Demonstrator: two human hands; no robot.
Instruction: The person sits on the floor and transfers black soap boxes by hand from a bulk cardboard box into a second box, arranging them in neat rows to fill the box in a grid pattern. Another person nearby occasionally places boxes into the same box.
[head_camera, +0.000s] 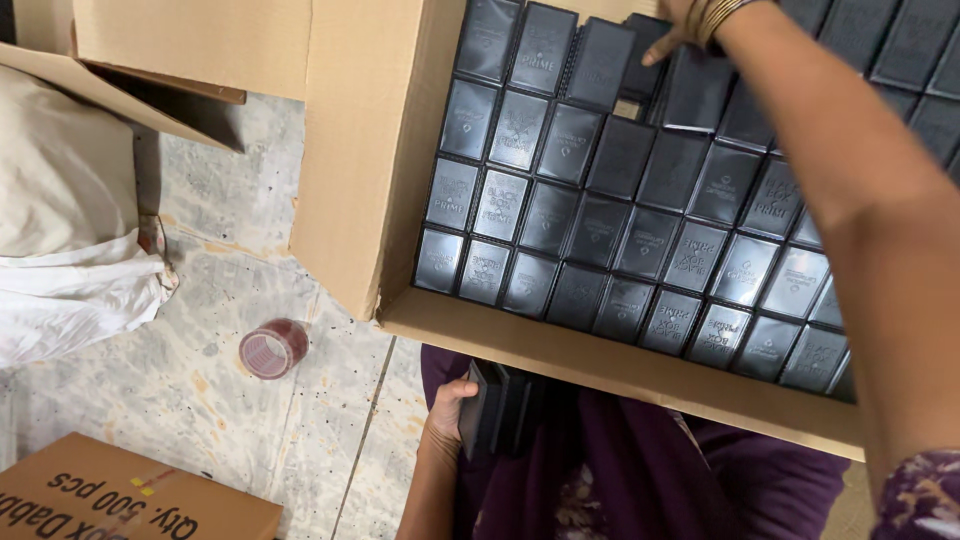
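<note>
Head view: a stack of small black boxes (500, 408) is gripped by the left hand (448, 408) at the lap; right hand (685, 22) fingers are pressed onto the back row in the cardboard carton (375, 150), best seated flush.

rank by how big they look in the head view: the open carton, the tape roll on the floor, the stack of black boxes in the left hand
1. Open carton, by far the largest.
2. Stack of black boxes in the left hand.
3. Tape roll.
The last two look close, and the stack sits nearer the camera, so that order is unsure.
</note>
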